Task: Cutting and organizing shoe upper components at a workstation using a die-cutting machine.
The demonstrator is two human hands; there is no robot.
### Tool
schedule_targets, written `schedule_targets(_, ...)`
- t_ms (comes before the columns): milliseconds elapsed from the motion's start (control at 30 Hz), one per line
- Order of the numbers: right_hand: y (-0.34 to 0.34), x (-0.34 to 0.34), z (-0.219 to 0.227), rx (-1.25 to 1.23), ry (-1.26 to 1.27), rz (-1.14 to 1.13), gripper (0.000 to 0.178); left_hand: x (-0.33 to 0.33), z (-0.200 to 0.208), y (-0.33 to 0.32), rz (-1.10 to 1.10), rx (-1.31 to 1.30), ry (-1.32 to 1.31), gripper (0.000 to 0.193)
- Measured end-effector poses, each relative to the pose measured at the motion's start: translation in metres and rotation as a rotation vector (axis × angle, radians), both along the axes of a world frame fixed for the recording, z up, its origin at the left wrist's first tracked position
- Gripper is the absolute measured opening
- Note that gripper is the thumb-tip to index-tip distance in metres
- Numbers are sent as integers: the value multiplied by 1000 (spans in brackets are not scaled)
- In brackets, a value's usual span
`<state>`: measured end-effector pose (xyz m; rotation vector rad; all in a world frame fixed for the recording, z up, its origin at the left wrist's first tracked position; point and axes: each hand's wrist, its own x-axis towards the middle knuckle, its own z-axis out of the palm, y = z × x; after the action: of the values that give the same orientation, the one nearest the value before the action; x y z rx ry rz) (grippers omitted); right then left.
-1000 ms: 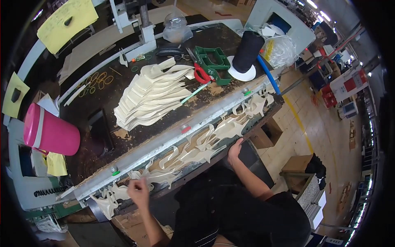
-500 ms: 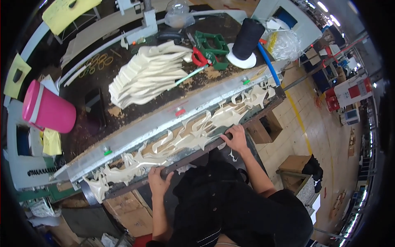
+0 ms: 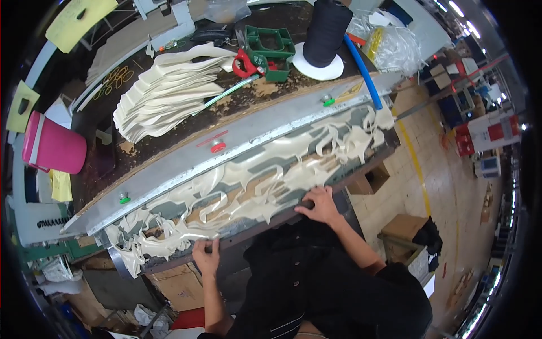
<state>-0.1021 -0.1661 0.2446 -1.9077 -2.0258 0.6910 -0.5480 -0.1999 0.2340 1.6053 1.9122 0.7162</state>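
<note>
A long, shallow dark tray [image 3: 262,225] slants across the front of the workbench, covered with cream sheet offcuts [image 3: 240,172] cut into curling, pointed shapes. Brown and grey patches of its bed show between them. My left hand [image 3: 206,261] grips the near rim left of my body, its thumb and fingers bent at the edge. Farther right, my right hand [image 3: 323,207] holds the same rim, with its thumb toward the left and the fingertips partly hidden. Neither hand has a loose offcut in it.
Behind the tray runs a metal bar [image 3: 169,172] with a red button [image 3: 218,146] and green ones. On the bench lie stacked cream pieces [image 3: 164,93], red-handled scissors [image 3: 245,65], a green frame [image 3: 270,42], a black thread cone [image 3: 327,34] and a pink bucket [image 3: 55,142].
Both hands have shifted slightly left and the tray sits farther out from the metal bar, showing a wider band of offcuts. The bench items appear farther left and higher in view.
</note>
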Motion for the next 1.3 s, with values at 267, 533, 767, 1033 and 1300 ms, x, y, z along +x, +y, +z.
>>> schedule_targets(267, -13, 300, -51, 336, 325, -228, 12, 232, -37, 9, 408, 211, 192, 33)
schedule_targets(533, 145, 649, -156, 607, 313, -428, 13, 773, -91, 153, -268, -49, -101, 48)
schedule_targets(767, 170, 731, -213, 360, 367, -315, 26, 1018, -124, 242, -293, -176, 271, 119)
schedule_targets(1033, 162, 750, -214, 450, 245, -270, 24, 1057, -140, 269, -351, -310, 343, 119)
schedule_targets(1300, 173, 759, -222, 418, 245, -273, 24, 1064, -145, 280, -373, -307, 447, 118)
